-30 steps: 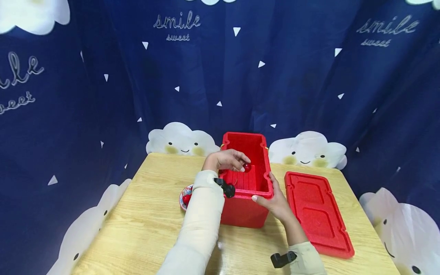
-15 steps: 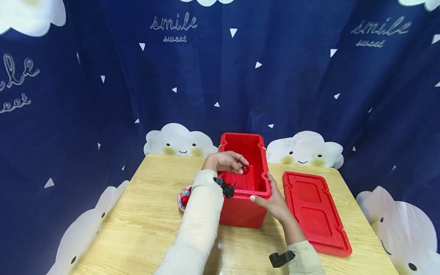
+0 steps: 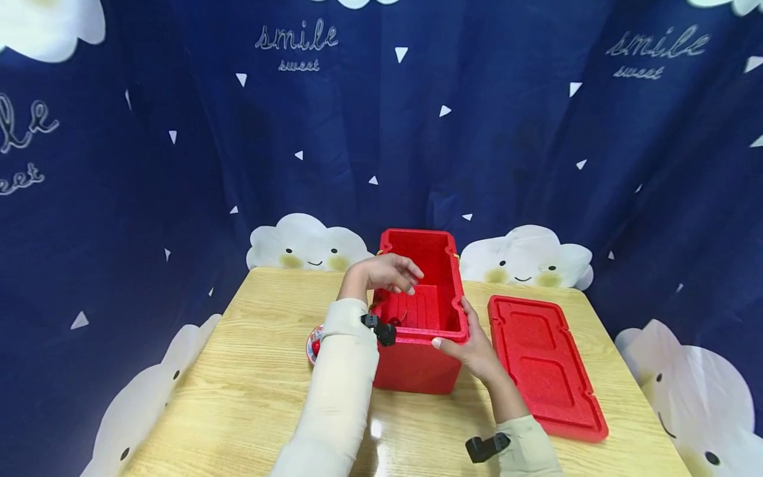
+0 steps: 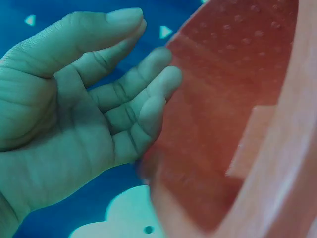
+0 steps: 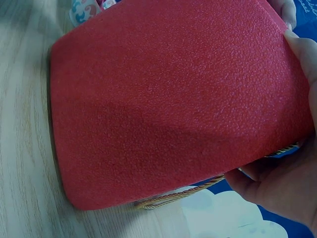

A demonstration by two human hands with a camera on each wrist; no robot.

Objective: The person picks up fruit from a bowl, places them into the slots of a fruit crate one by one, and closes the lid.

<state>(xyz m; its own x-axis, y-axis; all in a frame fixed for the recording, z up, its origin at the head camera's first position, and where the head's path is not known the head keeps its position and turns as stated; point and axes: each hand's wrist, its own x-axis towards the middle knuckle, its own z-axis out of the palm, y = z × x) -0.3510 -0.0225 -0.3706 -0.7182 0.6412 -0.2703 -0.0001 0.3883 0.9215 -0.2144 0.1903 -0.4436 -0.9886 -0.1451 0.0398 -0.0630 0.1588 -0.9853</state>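
Note:
My left hand point(image 3: 390, 273) hangs above the open red foam box point(image 3: 417, 368), fingers loosely bent and holding nothing. The left wrist view shows the palm point(image 4: 84, 114) bare beside the box's inner wall point(image 4: 213, 94). Inside the box, near its front left corner, lies a dark red cherry point(image 3: 395, 322) with a thin stem, partly hidden by the wrist camera. My right hand point(image 3: 473, 348) grips the box's front right corner, thumb at the front and fingers along the side. To the left, a patterned plate point(image 3: 310, 346) with red fruit point(image 3: 316, 347) is mostly covered by my left sleeve.
A red lid point(image 3: 547, 368) lies flat on the wooden table point(image 3: 250, 371), right of the box. Gold cord point(image 5: 193, 191) runs along the box's side in the right wrist view. A dark blue curtain point(image 3: 334, 119) with clouds stands behind the table.
The left hand has let go of the red cherry it pinched over the box, and its fingers have loosened. It has risen slightly and shifted left. The right hand keeps its grip on the box.

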